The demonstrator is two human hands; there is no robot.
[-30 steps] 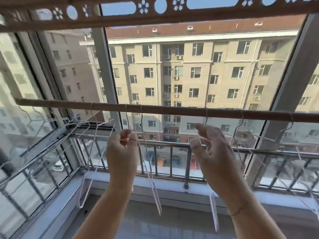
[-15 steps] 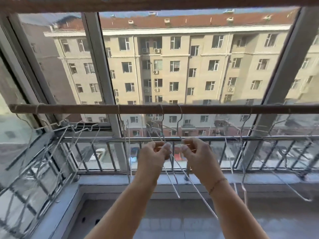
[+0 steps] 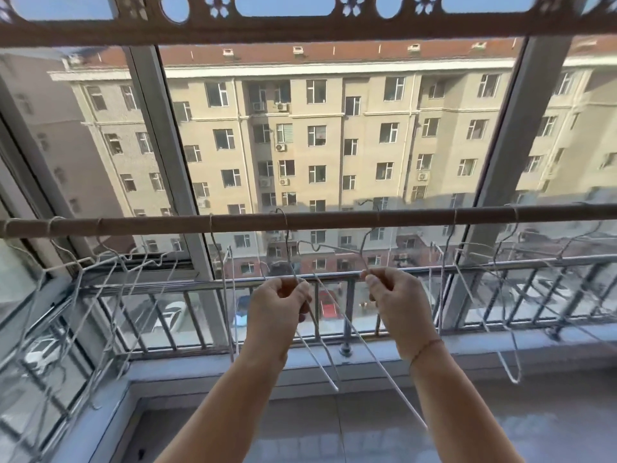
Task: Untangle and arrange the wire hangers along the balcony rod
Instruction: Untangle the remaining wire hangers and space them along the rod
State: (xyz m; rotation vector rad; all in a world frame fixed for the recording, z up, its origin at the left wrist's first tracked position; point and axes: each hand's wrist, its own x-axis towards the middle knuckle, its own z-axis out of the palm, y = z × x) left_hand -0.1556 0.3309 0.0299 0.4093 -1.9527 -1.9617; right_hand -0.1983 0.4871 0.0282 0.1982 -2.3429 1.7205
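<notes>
Below rod centre, I see left hand (image 3: pixel 278 304) pinching wire of crossed hangers (image 3: pixel 320 332); right hand (image 3: pixel 397 300) pinching neighbouring hanger wire near its neck. Both hooks over balcony rod (image 3: pixel 334 219). Risk, my judgement: pulling apart while lower wires remain crossed bends wire or unhooks one. Left cluster (image 3: pixel 110 282) tangled; sliding could snag it.
</notes>
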